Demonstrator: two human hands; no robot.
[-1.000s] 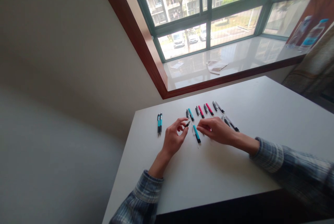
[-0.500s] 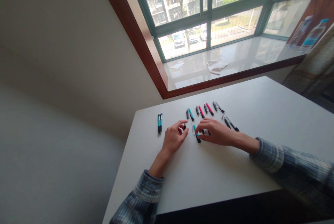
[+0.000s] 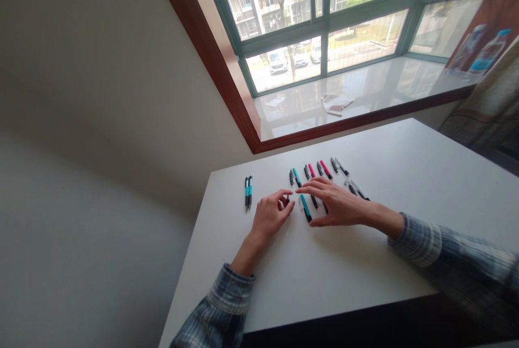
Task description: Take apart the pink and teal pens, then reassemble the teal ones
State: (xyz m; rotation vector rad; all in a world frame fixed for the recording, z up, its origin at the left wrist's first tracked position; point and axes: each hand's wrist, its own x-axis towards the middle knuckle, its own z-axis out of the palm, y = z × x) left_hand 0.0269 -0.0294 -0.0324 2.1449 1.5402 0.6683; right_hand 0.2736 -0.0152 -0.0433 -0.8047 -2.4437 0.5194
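Observation:
My left hand is curled at the left edge of the pen parts. A small dark pen part shows between its thumb and fingers. My right hand is spread low over the parts, holding nothing, its thumb close to the black end of a teal pen barrel. Partly under this hand lies a black pen part. Behind the hands are a second teal barrel, a pink barrel and short black pen pieces. Another pink barrel is partly covered by my right hand.
Two whole teal-and-black pens lie side by side on the white table, left of my hands. Clear and black pen parts lie beyond my right wrist. Behind the table are a window sill and bottles.
My right hand has opened wider, its fingers reaching a little left and its thumb lower beside the teal barrel. My left hand has barely moved.

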